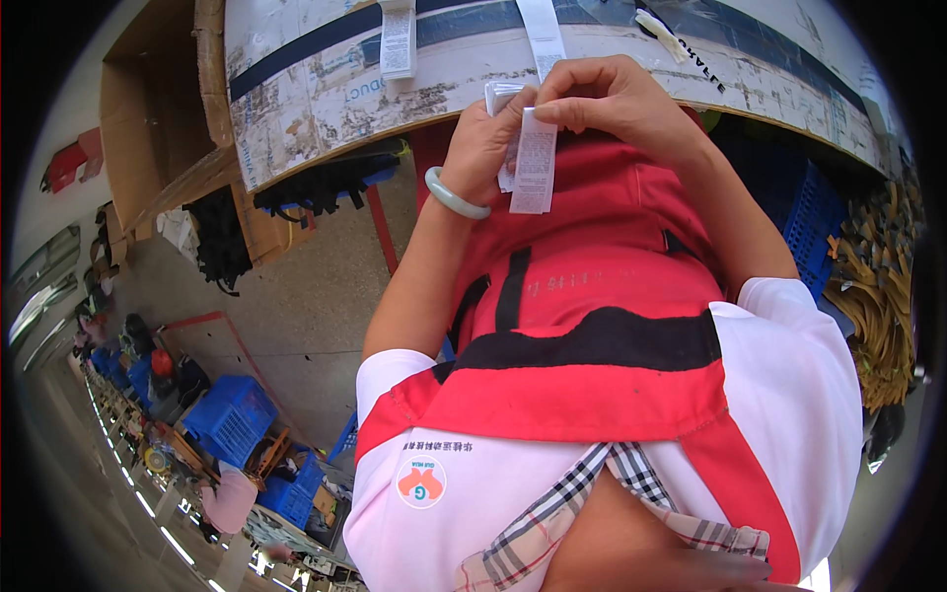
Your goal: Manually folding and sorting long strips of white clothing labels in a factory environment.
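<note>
My left hand (477, 146), with a pale bangle on its wrist, is closed round a small stack of white printed labels (501, 96) at the table's front edge. My right hand (617, 102) pinches the top of a white printed label (534, 168) between thumb and fingertips. That label hangs down in front of my red apron, overlapping others behind it. Just beyond my hands, a white label strip (541, 32) runs across the table. Another bundle of white labels (398, 47) lies on the table to the left.
The worn, tape-striped table (316, 123) spans the far side. A black cord with a white piece (666, 37) lies on its right. An open cardboard box (148, 109) stands left. Blue crates (232, 419) sit farther back left; a blue basket (814, 227) and brown strips (873, 306) are right.
</note>
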Demonstrator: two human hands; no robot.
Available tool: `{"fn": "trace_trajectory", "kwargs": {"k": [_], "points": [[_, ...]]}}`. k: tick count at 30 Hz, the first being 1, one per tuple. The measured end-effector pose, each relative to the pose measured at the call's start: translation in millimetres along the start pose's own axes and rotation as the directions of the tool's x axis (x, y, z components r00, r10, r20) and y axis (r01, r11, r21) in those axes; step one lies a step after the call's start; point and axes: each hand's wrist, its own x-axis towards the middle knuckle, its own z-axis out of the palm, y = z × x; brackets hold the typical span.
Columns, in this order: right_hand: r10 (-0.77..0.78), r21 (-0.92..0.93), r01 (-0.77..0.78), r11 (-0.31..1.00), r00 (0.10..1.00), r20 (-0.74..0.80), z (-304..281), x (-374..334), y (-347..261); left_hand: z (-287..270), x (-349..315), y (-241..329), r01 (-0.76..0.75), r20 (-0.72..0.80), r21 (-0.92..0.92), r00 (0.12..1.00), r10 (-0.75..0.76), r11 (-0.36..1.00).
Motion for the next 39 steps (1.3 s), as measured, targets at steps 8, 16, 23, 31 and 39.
{"fn": "trace_trajectory", "kwargs": {"k": [8, 16, 23, 31, 39], "points": [[-0.012, -0.045, 0.005, 0.999, 0.988, -0.155, 3.9, 5.0, 33.9, 3.2, -3.8, -2.9, -0.064, 0.197, 0.138, 0.980, 0.036, 0.988], [-0.163, -0.480, 0.088, 0.873, 0.980, -0.116, -2.8, 2.1, 24.8, -6.5, -3.1, -10.2, -0.098, 0.213, 0.047, 0.973, 0.086, 0.994], [-0.261, -0.560, 0.152, 0.814, 0.958, -0.120, 14.4, 0.5, 16.0, 1.3, -3.7, -12.1, -0.257, 0.145, 0.318, 0.964, 0.221, 0.913], [-0.054, -0.344, 0.070, 0.936, 0.997, 0.056, -10.5, 0.4, 11.9, 5.5, -12.1, -7.9, -0.170, 0.212, 0.216, 0.970, 0.123, 0.962], [-0.263, -0.329, 0.222, 0.918, 0.961, -0.088, -11.3, 12.4, 31.9, 3.6, -12.0, -2.7, -0.037, 0.226, 0.172, 0.974, -0.003, 0.984]]}}
